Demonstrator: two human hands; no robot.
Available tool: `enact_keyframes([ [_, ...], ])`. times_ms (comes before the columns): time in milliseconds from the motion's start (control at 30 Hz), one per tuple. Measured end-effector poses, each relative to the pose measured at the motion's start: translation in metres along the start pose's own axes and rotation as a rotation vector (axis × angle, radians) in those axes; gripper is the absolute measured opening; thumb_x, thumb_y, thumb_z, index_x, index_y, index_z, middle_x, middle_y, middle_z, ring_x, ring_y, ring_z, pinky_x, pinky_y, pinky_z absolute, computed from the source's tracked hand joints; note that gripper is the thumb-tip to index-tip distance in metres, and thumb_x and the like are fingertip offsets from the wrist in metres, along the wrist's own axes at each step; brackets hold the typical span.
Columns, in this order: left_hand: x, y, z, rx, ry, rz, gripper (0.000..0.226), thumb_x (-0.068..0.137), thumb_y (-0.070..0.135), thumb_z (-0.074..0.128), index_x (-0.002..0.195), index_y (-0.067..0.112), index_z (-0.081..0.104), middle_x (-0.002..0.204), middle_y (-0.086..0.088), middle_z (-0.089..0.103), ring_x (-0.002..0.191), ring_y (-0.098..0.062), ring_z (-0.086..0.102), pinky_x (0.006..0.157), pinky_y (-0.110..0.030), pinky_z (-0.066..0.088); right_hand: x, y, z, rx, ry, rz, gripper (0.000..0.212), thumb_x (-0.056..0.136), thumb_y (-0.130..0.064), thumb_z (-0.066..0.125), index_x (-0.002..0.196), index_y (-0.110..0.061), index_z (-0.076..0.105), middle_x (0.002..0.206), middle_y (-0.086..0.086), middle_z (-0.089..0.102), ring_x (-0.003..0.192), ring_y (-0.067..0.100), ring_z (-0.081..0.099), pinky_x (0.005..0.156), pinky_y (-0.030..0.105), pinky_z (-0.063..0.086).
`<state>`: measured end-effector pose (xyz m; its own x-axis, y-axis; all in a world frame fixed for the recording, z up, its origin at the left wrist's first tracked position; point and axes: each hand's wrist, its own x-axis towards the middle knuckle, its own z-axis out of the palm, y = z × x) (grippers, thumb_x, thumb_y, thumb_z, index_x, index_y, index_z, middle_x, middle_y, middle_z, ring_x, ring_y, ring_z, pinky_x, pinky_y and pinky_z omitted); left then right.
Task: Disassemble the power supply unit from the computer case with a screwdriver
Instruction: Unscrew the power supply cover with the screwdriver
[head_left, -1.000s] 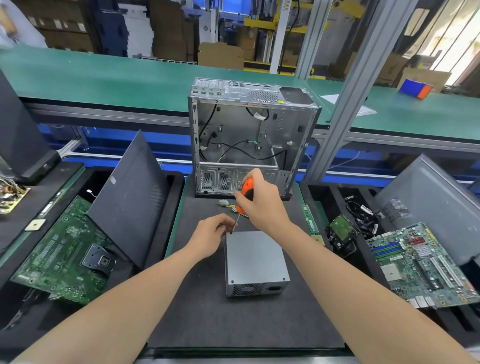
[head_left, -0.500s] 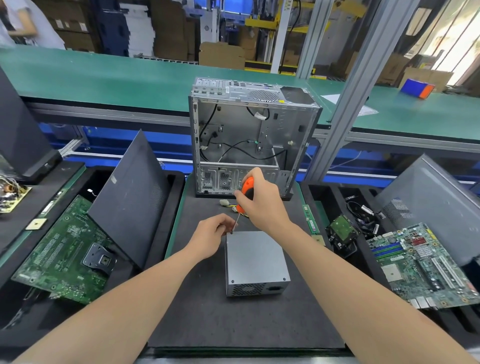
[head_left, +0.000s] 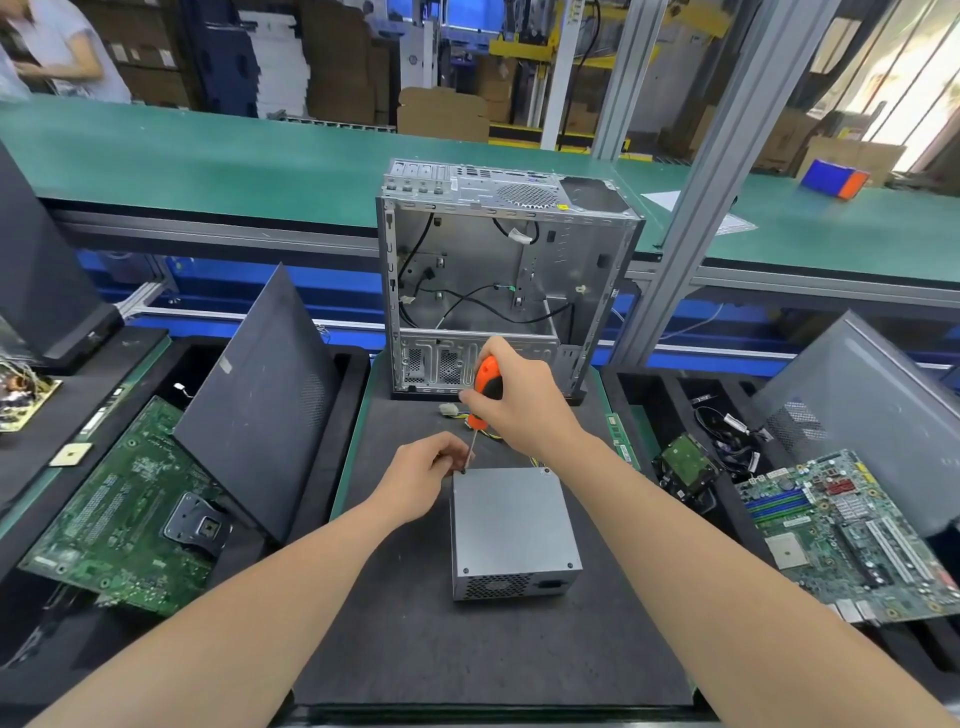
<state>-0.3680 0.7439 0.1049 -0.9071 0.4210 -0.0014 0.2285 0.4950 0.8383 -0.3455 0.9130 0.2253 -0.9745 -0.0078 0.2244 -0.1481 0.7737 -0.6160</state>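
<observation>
The grey power supply unit (head_left: 511, 525) lies on the dark mat (head_left: 415, 649) in front of me, its vent side toward me. Behind it stands the open silver computer case (head_left: 571, 260) with loose black cables inside. My right hand (head_left: 524, 402) grips the orange-and-black screwdriver (head_left: 487, 382), whose shaft slants down to the unit's far left top corner. My left hand (head_left: 421, 478) sits at that same corner, fingers curled and pinching at the screwdriver tip; what it pinches is too small to tell.
A black side panel (head_left: 260, 405) leans over a green motherboard (head_left: 114, 514) on the left. At right lie a hard drive (head_left: 685, 462), cables, another motherboard (head_left: 852, 530) and a grey panel (head_left: 862, 415). A metal post (head_left: 691, 197) rises right of the case. A person stands far left.
</observation>
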Motion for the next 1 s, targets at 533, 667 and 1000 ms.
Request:
enact_keyframes([
  [533, 0.008, 0.005, 0.009, 0.056, 0.010, 0.040, 0.032, 0.088, -0.003, 0.069, 0.080, 0.028, 0.065, 0.079, 0.012, 0.070, 0.075, 0.001, 0.065, 0.069, -0.011, 0.047, 0.037, -0.045, -0.001, -0.596, -0.043, 0.151, 0.038, 0.095, -0.037, 0.060, 0.071, -0.016, 0.039, 0.069, 0.001, 0.042, 0.075, 0.029, 0.058, 0.061, 0.034, 0.042],
  [667, 0.012, 0.002, 0.008, 0.065, -0.004, 0.047, 0.029, 0.087, 0.000, 0.074, 0.080, 0.028, 0.067, 0.081, 0.013, 0.072, 0.081, -0.002, 0.068, 0.075, -0.015, 0.050, 0.042, -0.035, 0.002, -0.426, -0.082, 0.198, 0.027, 0.086, -0.021, 0.063, 0.068, -0.012, 0.044, 0.064, 0.002, 0.050, 0.058, 0.024, 0.051, 0.051, 0.028, 0.039],
  [1000, 0.014, -0.009, 0.016, 0.095, 0.052, 0.071, 0.030, 0.086, 0.011, 0.077, 0.081, 0.038, 0.065, 0.083, 0.020, 0.070, 0.087, 0.001, 0.066, 0.079, -0.016, 0.051, 0.054, -0.002, -0.030, -0.404, -0.368, -0.276, 0.037, 0.086, -0.036, 0.072, 0.065, -0.019, 0.046, 0.055, -0.005, 0.044, 0.053, 0.017, 0.036, 0.048, 0.030, 0.029],
])
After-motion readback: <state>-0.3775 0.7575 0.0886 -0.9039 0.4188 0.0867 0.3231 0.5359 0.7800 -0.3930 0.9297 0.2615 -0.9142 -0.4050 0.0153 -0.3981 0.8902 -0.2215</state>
